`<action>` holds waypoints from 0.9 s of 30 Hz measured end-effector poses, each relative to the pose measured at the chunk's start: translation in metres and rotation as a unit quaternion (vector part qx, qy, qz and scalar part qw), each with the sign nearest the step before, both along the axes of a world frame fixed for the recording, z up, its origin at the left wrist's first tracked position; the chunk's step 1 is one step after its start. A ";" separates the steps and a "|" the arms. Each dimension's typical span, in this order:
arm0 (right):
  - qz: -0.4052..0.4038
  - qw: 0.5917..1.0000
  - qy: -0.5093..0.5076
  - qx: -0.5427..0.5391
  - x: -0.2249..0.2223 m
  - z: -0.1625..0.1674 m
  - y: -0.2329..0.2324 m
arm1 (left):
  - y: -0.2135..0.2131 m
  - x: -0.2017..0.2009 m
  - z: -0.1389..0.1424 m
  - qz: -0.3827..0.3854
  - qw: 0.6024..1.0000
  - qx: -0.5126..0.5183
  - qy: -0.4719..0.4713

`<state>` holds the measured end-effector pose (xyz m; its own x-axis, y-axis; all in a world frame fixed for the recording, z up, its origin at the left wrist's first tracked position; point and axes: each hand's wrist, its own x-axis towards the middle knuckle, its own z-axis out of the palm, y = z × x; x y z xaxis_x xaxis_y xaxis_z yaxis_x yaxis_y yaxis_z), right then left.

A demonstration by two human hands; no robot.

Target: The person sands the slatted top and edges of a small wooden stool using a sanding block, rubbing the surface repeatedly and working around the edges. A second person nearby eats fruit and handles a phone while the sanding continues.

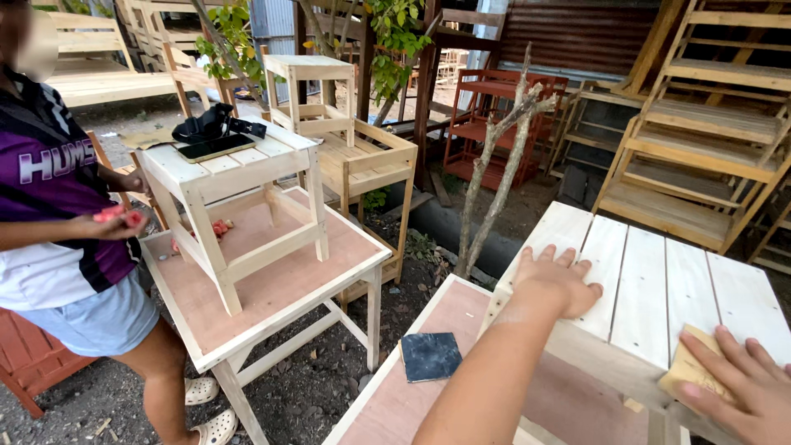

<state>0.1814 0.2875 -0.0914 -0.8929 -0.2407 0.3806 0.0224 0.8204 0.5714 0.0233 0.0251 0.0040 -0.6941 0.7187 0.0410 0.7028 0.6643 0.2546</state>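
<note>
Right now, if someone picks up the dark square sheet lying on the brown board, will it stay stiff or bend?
The dark square sheet looks very thin and lies flat on the brown board, so it would probably flex and feel light. One corner reaches the board's edge, so a small push might slide it off. Its surface looks matte, probably not slippery.

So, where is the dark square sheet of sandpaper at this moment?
In the head view, the dark sandpaper sheet lies flat on the brown board at bottom centre, just left of the pale slatted stool under the person's left hand.
</note>
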 end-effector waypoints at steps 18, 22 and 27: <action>-0.332 0.906 -0.222 -0.136 -0.010 0.041 -0.063 | 0.006 -0.006 -0.007 -0.009 1.000 -0.005 -0.010; -0.248 0.913 -0.200 -0.256 -0.036 0.042 -0.108 | 0.001 -0.006 -0.010 -0.007 1.000 0.012 -0.006; -0.149 0.939 -0.173 -0.257 -0.012 0.028 -0.038 | 0.000 -0.013 -0.015 -0.019 1.000 0.006 -0.004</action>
<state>0.1689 0.2494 -0.0636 -0.9830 0.1756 0.0532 0.1808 0.9765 0.1177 0.0100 0.0256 -0.0112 -0.6661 0.7445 0.0449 0.7258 0.6333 0.2686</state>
